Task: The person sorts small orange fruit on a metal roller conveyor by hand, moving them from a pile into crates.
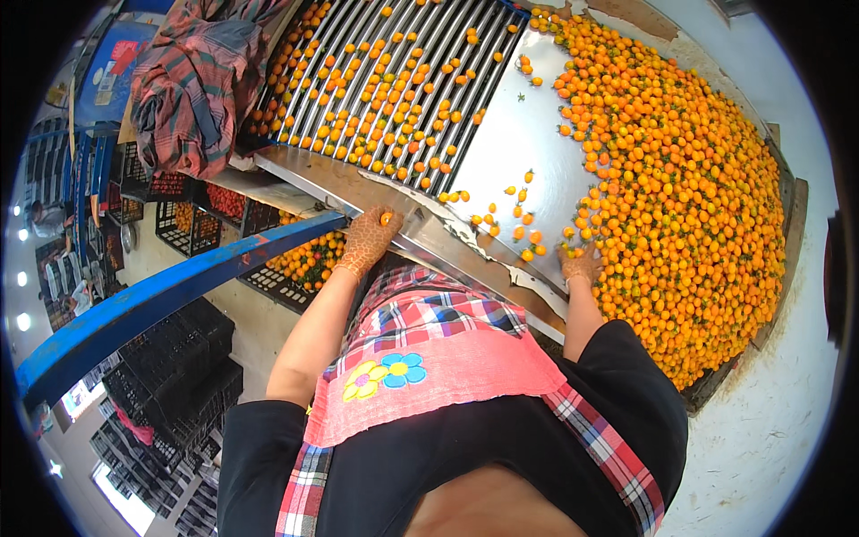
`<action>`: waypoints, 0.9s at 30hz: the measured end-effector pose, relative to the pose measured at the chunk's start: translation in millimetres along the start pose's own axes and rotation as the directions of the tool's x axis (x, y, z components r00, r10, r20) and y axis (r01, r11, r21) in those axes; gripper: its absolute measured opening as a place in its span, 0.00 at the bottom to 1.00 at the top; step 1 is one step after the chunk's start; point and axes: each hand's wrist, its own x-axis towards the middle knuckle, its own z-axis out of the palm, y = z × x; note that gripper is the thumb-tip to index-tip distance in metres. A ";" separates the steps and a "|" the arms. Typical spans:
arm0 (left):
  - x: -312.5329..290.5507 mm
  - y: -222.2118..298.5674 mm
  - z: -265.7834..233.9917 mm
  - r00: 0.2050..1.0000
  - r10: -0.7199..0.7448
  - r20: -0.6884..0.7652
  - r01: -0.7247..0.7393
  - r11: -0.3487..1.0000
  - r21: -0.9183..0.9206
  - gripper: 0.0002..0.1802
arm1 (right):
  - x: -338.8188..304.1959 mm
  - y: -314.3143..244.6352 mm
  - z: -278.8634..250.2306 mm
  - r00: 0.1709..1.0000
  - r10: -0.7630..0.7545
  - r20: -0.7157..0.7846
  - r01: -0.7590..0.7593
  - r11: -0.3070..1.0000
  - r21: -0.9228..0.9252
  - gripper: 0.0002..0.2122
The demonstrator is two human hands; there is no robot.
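My left hand (pixel 369 242), in what looks like a patterned glove, is closed around an orange cherry tomato (pixel 386 218) beside the sorter's metal front edge. At the near end of the steel sheet (pixel 510 134), my right hand (pixel 582 266) rests against the edge of a big heap of orange cherry tomatoes (pixel 680 188). Its fingers are apart and touch loose tomatoes; nothing shows gripped in it. Several tomatoes lie scattered on the sheet between my hands. Left of the sheet, metal rollers (pixel 385 80) carry many more tomatoes in the gaps between them.
A blue metal bar (pixel 179 300) crosses close to my left forearm. Beneath it stands a black crate (pixel 304 259) of mixed tomatoes. Plaid cloth (pixel 201 89) lies over the sorter's left side. Stacked black crates (pixel 174 367) stand on the floor at left; a white wall (pixel 805 358) bounds the right.
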 end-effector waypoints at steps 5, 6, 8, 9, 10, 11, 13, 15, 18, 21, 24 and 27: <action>-2.1 10.2 -2.6 0.999 0.037 -0.016 -0.037 0.999 -0.013 0.21 | 2.1 -41.0 61.3 0.957 0.241 0.161 -0.267 0.950 0.164 0.35; -3.3 9.8 -4.3 0.999 0.031 -0.021 -0.031 0.999 -0.010 0.21 | 1.2 -55.3 68.4 0.946 0.250 0.204 -0.293 0.931 0.219 0.35; -1.8 14.0 -1.9 0.999 0.040 -0.009 -0.040 0.999 -0.014 0.21 | 17.1 -73.9 96.4 0.968 -0.047 0.248 -0.030 0.954 0.297 0.36; -2.4 12.9 -1.9 0.999 0.050 -0.012 -0.050 0.999 -0.009 0.22 | 14.3 -86.2 98.2 0.927 -0.205 0.315 0.035 0.881 0.472 0.35; -2.5 11.1 -3.1 0.998 0.058 -0.019 -0.058 0.998 -0.005 0.22 | 4.7 -99.1 92.2 0.824 -0.356 0.441 -0.112 0.661 0.742 0.35; -2.6 10.0 -2.9 0.997 0.068 -0.026 -0.068 0.998 -0.001 0.22 | -5.2 -105.2 84.7 0.706 -0.486 0.516 -0.289 0.468 0.835 0.35; -1.3 6.6 -1.7 0.997 0.071 -0.022 -0.070 0.997 0.026 0.22 | -38.8 -121.4 42.2 0.640 -0.596 0.485 -0.169 0.506 0.846 0.30; -1.2 -0.7 1.2 0.989 0.140 -0.056 -0.134 0.987 0.093 0.21 | -36.0 -120.6 42.4 0.643 -0.677 0.358 0.252 0.628 0.736 0.26; -1.0 -8.3 -0.9 0.996 0.087 -0.014 -0.087 0.996 -0.009 0.20 | -41.8 -105.0 36.6 0.597 -0.759 0.260 0.581 0.633 0.511 0.23; -21.6 15.2 -22.3 0.981 -0.019 0.192 0.058 0.977 -0.204 0.18 | -19.0 -58.9 50.1 0.626 -0.745 0.231 0.609 0.652 0.452 0.25; -55.6 -2.5 -49.6 0.958 -0.084 0.274 0.181 0.918 -0.352 0.19 | -11.8 -22.2 48.6 0.741 -0.628 0.237 0.471 0.739 0.483 0.24; -84.4 -26.0 -77.8 0.961 -0.273 -0.034 0.241 0.895 -0.376 0.28 | -37.3 -8.3 -0.9 0.792 -0.520 0.319 0.325 0.802 0.501 0.23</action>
